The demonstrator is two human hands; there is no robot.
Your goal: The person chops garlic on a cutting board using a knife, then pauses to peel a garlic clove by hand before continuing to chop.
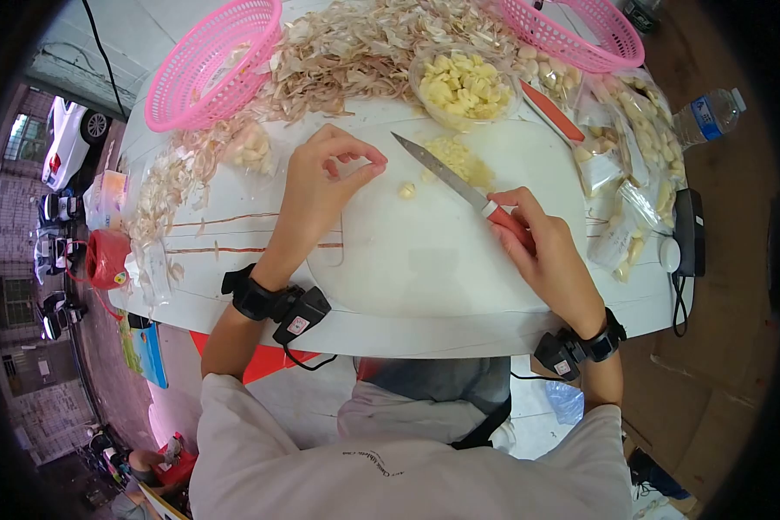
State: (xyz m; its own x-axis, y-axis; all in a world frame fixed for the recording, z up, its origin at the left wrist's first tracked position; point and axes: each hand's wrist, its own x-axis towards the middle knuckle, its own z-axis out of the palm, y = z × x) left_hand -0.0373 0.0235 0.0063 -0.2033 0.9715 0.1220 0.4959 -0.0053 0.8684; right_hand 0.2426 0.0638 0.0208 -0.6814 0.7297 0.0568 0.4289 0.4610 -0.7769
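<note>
Head view: at the right side of the round white plastic cutting board (425,260), the right hand (542,247) grips the red-handled steel knife (446,173), its blade running up and left. The left hand (321,178) hovers at the board's left edge with thumb and fingertip pinched together; I can't tell what's between them. A small pale garlic piece (406,189) lies between the hands, just beside the blade. The minced garlic pile (459,160) sits beyond.

We can read no words here. Tiny print runs across our shirt (368,458), but it is upside down and too small. The bottle (706,117) has a blue label, too blurry. A white sticker (296,326) on the band behind our left hand (325,178) is too small.
</note>
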